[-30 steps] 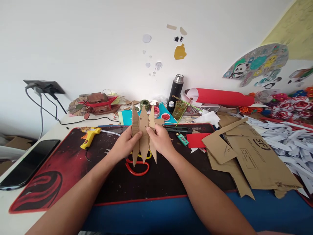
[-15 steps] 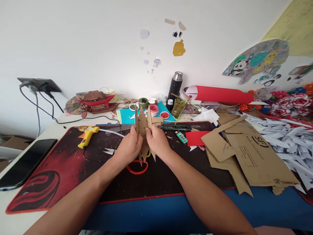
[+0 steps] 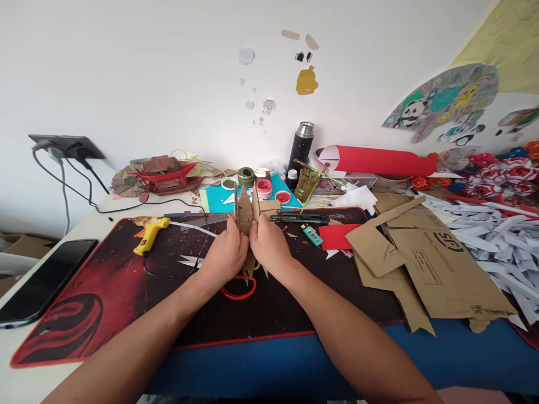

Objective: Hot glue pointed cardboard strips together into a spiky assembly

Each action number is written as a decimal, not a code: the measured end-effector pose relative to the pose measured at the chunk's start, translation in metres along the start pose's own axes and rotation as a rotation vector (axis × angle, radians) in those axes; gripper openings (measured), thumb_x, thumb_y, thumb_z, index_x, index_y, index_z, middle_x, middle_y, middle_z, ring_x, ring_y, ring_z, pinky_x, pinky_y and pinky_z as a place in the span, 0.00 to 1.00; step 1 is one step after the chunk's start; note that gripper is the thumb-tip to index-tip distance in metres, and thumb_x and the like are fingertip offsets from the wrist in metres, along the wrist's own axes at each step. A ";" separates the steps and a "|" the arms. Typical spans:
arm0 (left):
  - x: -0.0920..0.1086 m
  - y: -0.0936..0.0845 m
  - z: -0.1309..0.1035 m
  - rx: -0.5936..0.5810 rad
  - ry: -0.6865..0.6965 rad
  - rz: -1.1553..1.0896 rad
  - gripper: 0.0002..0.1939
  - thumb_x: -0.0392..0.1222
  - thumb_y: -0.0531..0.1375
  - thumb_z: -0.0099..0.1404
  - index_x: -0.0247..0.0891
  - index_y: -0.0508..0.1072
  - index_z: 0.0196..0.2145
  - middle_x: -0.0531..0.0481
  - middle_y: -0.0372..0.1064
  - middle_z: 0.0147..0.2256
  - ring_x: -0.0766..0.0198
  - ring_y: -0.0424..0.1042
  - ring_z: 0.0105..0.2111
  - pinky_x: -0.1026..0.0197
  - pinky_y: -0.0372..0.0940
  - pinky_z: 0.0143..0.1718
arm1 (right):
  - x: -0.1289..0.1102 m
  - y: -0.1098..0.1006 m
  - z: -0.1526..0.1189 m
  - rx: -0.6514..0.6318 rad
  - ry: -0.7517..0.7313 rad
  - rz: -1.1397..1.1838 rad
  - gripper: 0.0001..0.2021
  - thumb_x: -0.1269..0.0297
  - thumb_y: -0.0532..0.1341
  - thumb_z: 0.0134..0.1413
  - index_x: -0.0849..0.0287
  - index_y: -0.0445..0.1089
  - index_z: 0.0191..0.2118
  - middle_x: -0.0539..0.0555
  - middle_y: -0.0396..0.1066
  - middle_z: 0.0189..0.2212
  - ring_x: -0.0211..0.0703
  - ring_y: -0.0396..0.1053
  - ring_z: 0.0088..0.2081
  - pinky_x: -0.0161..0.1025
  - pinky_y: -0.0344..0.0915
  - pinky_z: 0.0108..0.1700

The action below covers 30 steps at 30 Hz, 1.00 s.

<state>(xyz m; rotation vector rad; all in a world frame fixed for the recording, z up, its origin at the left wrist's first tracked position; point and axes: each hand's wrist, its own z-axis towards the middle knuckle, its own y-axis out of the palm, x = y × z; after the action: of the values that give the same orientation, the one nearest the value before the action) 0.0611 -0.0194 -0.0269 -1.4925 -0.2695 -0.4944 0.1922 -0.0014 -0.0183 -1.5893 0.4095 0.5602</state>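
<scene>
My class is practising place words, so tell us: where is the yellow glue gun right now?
In the head view, the yellow glue gun lies on the left part of the mat, between the phone and the left hand.

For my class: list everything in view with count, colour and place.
Mat: one, black and red, foreground
Pointed cardboard: three panels, brown, centre
Scissors: one, red and yellow, mat centre
Glue gun: one, yellow, mat left
Phone: one, black, far left
Socket: one, grey, far left
Boat-like craft: one, red-brown, back left
Paint pots: several, multicoloured, back centre
Flask: one, black, back centre
Cup: one, greenish, beside flask
Roll: one, red, back right
Cutter: one, dark, mat's far edge
Card: one, red, mat right
Cardboard sheets: several, brown, right
Paper strips: many, white, right
Flowers: many, multicoloured, back right
Wall stickers: many, multicoloured, above
Table: one, white, beneath mat
Left grip: one, on pointed cardboard
Right grip: one, on pointed cardboard
</scene>
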 end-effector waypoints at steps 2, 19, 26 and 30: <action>0.002 0.000 0.000 -0.008 -0.012 0.010 0.18 0.40 0.46 0.74 0.26 0.64 0.54 0.30 0.78 0.33 0.39 0.80 0.33 0.50 0.67 0.30 | -0.001 0.000 -0.001 -0.004 0.005 -0.002 0.13 0.65 0.50 0.78 0.64 0.69 0.53 0.68 0.80 0.44 0.60 0.80 0.45 0.45 0.67 0.42; -0.004 0.003 0.002 -0.029 -0.022 -0.147 0.20 0.42 0.47 0.74 0.26 0.63 0.57 0.28 0.79 0.37 0.37 0.81 0.38 0.46 0.71 0.38 | 0.005 0.002 0.000 0.013 -0.023 0.037 0.10 0.65 0.53 0.75 0.62 0.70 0.49 0.66 0.80 0.42 0.59 0.78 0.43 0.44 0.64 0.39; -0.031 -0.006 0.015 -0.011 -0.008 -0.692 0.23 0.51 0.56 0.65 0.37 0.72 0.53 0.42 0.80 0.48 0.45 0.77 0.54 0.45 0.72 0.57 | 0.022 -0.006 0.010 0.000 -0.164 0.522 0.22 0.44 0.56 0.73 0.56 0.71 0.34 0.54 0.78 0.32 0.51 0.75 0.38 0.41 0.66 0.40; -0.035 -0.016 0.016 -0.097 -0.166 -1.013 0.31 0.54 0.62 0.62 0.38 0.71 0.59 0.45 0.81 0.48 0.45 0.80 0.48 0.47 0.75 0.50 | 0.026 -0.010 0.014 -0.038 -0.193 0.919 0.30 0.36 0.53 0.72 0.56 0.80 0.38 0.56 0.82 0.40 0.54 0.78 0.49 0.47 0.70 0.55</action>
<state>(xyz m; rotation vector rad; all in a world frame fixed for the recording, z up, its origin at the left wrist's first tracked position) 0.0247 0.0018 -0.0282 -1.4130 -1.1688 -1.1904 0.2170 0.0156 -0.0259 -1.3035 0.9916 1.4064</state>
